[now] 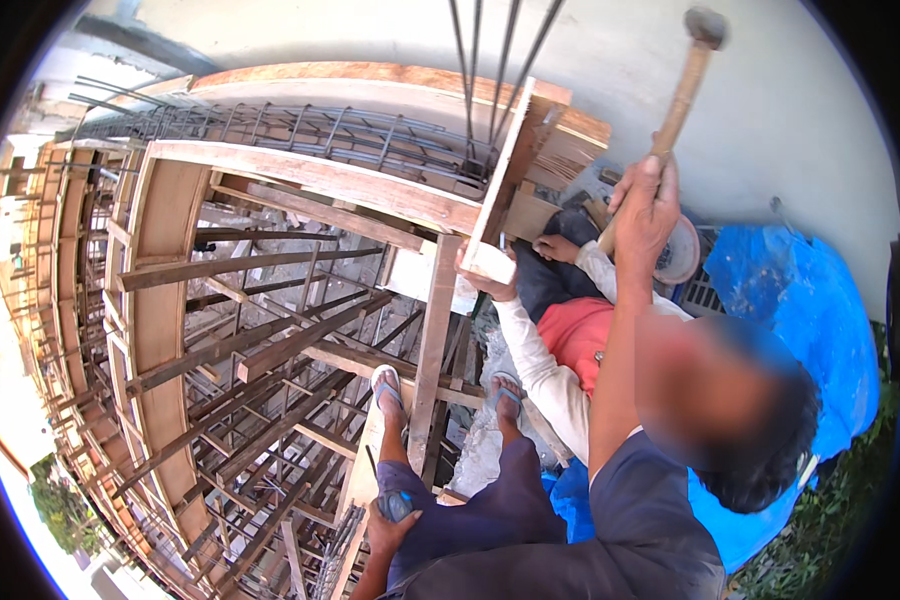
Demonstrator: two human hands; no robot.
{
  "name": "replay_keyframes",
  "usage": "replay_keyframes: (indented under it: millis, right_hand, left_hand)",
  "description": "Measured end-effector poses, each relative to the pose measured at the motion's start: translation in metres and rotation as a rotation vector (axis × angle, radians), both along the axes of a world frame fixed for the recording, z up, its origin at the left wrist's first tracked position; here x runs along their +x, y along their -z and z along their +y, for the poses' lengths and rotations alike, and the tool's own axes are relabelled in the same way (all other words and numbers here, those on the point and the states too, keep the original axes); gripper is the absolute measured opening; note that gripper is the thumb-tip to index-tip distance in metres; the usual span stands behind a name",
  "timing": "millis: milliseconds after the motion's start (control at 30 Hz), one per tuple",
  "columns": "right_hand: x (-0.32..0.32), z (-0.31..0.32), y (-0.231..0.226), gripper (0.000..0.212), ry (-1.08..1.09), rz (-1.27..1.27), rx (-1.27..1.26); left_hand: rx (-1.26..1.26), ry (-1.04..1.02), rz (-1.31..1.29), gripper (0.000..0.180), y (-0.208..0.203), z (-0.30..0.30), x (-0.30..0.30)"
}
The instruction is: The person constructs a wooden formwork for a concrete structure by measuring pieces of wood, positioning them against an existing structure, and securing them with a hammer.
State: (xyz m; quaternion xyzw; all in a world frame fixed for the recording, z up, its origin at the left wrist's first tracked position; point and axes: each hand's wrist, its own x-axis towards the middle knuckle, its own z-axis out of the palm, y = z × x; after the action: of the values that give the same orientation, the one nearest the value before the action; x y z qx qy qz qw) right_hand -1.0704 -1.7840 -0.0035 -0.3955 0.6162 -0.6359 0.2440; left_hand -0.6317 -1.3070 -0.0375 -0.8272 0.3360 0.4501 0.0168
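Observation:
My right hand (646, 205) is raised at upper right, fingers wrapped around the wooden handle of a hammer (682, 95). Its dark metal head points up beside the pale wall. Low in the picture, my left hand (386, 530) rests by my knee, closed around a dark blue rounded object (394, 506) whose kind I cannot make out. A thin dark rod sticks up next to it. In front of me a co-worker in a red vest holds a pale block (491, 262) against an upright plank (500, 180) of the formwork. The co-worker's other hand (557, 249) is beside it.
A rebar cage (340, 135) lies inside the wooden beam form (320, 180), with several bars standing up at its end. My sandalled feet stand on timber above a deep lattice of props (270, 400). Blue tarpaulin (770, 290) and a bucket (678, 250) are at right.

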Motion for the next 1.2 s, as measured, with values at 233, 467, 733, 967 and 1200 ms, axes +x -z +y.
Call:
replay_keyframes:
  millis: [233, 467, 733, 967, 1200]
  right_hand:
    - [-0.031, -0.033, 0.184, 0.047, 0.084, 0.143, 0.541]
    - [-0.041, -0.033, 0.173, 0.054, -0.104, -0.173, 0.887]
    - [-0.013, -0.047, 0.056, 0.054, -0.030, -0.245, 0.429]
    - [-0.033, -0.067, -0.028, 0.050, 0.329, 0.485, -0.321]
    - [-0.037, -0.033, 0.208, 0.064, 0.007, -0.232, 0.864]
  left_hand:
    - [-0.038, -0.190, -0.103, 0.091, 0.006, 0.020, 0.021]
    - [-0.018, -0.175, -0.078, 0.090, 0.018, 0.027, 0.021]
    - [-0.017, -0.043, -0.182, 0.103, 0.018, 0.027, 0.009]
    - [-0.009, -0.073, -0.186, 0.118, 0.008, 0.009, 0.007]
    - [-0.059, -0.038, -0.199, 0.114, 0.024, 0.013, 0.016]
